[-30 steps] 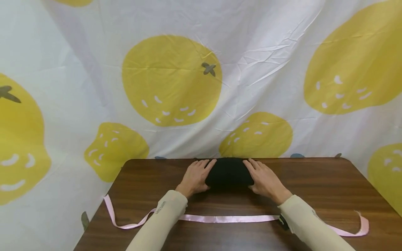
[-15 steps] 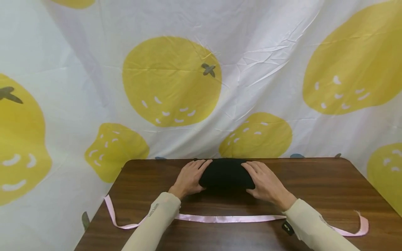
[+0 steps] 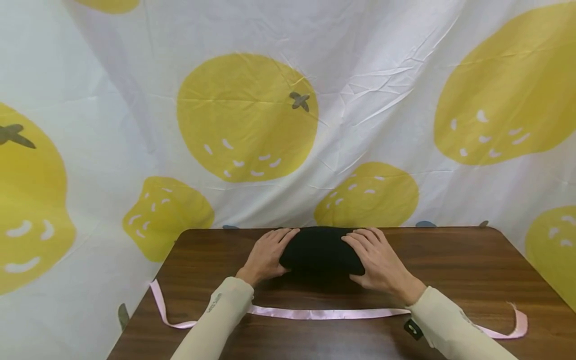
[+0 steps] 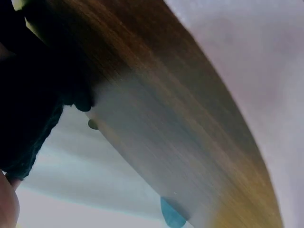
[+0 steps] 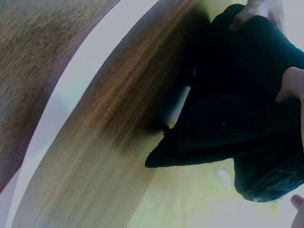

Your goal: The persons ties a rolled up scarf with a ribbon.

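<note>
A black cloth (image 3: 321, 250), folded into a soft bundle, is held at the table's far side between both hands. My left hand (image 3: 267, 252) grips its left end, thumb low and fingers over the top. The right hand (image 3: 382, 260) holds the other end in the same manner. From the right wrist, the cloth (image 5: 247, 109) shows loose folded layers, with a pointed corner hanging down and the left hand (image 5: 259, 12) at its far end. Its dark edge also fills the left side of the left wrist view. The undersides of both grips are hidden.
Nearer the body, a pale pink ribbon (image 3: 310, 314) lies across the brown wooden table (image 3: 450, 260), passing under both forearms, its ends curling at either side. Behind the table hangs a white curtain (image 3: 360, 120) printed with yellow fruit.
Both hands have spread slightly apart, the left one going further left, and more of the black cloth shows between them. The ribbon has stayed in place.
</note>
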Tool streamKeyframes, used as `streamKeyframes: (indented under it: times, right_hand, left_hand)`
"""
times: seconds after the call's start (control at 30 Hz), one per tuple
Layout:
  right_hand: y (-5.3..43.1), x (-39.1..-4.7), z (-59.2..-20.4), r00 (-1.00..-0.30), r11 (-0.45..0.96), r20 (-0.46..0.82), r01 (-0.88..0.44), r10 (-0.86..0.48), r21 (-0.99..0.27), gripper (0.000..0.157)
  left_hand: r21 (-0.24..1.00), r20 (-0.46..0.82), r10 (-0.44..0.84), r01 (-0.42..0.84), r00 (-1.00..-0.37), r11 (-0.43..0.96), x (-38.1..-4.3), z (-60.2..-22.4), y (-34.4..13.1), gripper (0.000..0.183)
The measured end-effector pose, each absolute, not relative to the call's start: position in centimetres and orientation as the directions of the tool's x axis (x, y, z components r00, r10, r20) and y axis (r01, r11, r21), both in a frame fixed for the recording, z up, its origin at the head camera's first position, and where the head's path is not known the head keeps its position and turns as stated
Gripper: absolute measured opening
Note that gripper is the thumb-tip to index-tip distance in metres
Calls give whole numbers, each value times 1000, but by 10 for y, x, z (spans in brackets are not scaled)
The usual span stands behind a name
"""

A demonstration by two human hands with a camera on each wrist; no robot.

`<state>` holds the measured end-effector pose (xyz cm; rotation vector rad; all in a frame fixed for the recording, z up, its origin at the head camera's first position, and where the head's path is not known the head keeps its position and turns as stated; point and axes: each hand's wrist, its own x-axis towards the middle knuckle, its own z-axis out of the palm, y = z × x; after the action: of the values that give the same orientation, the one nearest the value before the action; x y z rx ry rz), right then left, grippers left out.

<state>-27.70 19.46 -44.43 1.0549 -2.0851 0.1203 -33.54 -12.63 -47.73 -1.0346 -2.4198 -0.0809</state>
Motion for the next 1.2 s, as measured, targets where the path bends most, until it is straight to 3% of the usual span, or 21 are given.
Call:
streamKeyframes:
  times: [0.6, 0.9, 1.2]
  right_hand:
    - [196, -258, -421, -332, 580, 704, -802, -628, 140, 98]
    - [199, -242, -410, -355, 543, 706, -838, -613, 50, 93]
    - [199, -231, -397, -317, 554, 698, -821, -642, 137, 87]
  left_hand:
    - [-100, 564, 662, 755, -494, 648, -328, -468, -125, 102]
    - [-81, 595, 666, 791, -450, 607, -327, -461, -116, 100]
    - [-52, 574, 669, 794, -473, 606, -327, -455, -109, 103]
